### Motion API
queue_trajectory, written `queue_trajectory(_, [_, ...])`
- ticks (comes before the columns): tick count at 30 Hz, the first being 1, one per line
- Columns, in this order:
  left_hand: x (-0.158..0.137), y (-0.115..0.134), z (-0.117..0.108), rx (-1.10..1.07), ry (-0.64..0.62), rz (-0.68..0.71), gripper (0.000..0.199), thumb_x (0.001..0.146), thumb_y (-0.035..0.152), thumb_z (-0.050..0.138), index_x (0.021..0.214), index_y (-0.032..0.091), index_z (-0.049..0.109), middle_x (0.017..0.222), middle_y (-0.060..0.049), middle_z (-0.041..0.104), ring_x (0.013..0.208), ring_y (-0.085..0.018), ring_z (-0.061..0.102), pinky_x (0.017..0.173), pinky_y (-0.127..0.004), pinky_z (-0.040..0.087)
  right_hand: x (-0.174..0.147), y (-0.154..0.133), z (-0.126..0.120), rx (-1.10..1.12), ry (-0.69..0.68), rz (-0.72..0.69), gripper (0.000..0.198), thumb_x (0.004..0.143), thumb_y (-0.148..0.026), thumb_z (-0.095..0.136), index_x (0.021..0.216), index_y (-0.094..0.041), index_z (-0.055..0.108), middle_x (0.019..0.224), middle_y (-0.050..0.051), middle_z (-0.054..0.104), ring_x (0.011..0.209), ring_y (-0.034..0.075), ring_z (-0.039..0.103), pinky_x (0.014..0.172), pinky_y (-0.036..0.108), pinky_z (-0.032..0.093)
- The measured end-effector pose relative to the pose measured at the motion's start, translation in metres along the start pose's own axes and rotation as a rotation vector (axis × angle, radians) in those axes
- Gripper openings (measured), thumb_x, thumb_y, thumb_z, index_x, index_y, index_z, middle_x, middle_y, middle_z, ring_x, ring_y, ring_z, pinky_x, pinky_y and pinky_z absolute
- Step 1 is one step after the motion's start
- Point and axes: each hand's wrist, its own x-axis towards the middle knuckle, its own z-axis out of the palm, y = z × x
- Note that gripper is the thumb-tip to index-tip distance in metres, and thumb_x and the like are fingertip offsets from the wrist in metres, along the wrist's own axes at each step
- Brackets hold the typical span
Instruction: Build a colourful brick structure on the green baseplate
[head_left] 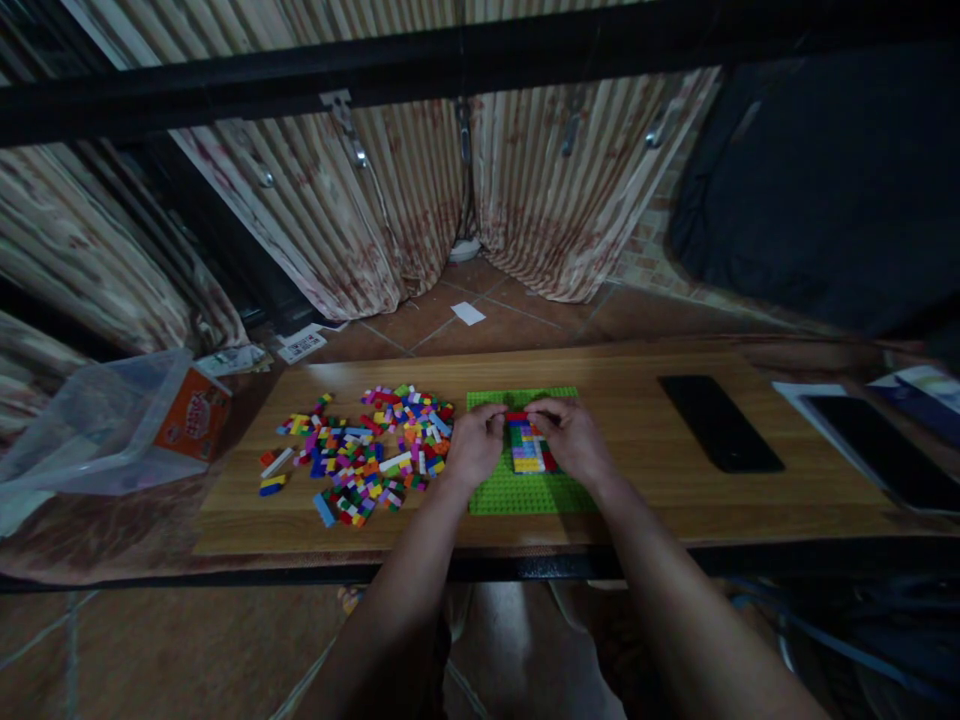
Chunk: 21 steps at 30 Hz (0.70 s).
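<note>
A green studded baseplate (495, 497) lies on the wooden board, with a block of multicoloured toy bricks (529, 460) built up on its middle. At the far edge of that block is a long red brick (516, 415). My left hand (478, 440) pinches the red brick's left end, fingers closed. On the other end, the thumb and fingers of my right hand (571, 436) are closed too, and this hand covers part of the block's right side. Whether the red brick is pressed fully down cannot be seen. To the left spreads a pile of loose bricks (375, 460).
The wooden board (622, 400) carries a black phone-like slab (720, 424) on the right. Another dark slab (885, 450) lies on papers farther right. A clear plastic tub (112, 420) with an orange label stands at left. Curtains (420, 200) hang behind.
</note>
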Motion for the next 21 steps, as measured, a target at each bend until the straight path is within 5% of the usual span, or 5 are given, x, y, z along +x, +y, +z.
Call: queue_trajectory(21, [0.0013,-0.0006,0.0045,0.04,0.021,0.015,0.023,0.09,0.017,0.053,0.097,0.02,0.074,0.094,-0.004,0.076,0.09,-0.017,0.07,0.088,-0.028,0.052,-0.0013,0.0004,-0.0024,-0.061,-0.016,-0.021,0.023,0.086,-0.027,0.054,0.095,-0.021,0.075,0.095,0.007,0.074,0.092,0.022,0.064,0.088,0.04,0.049])
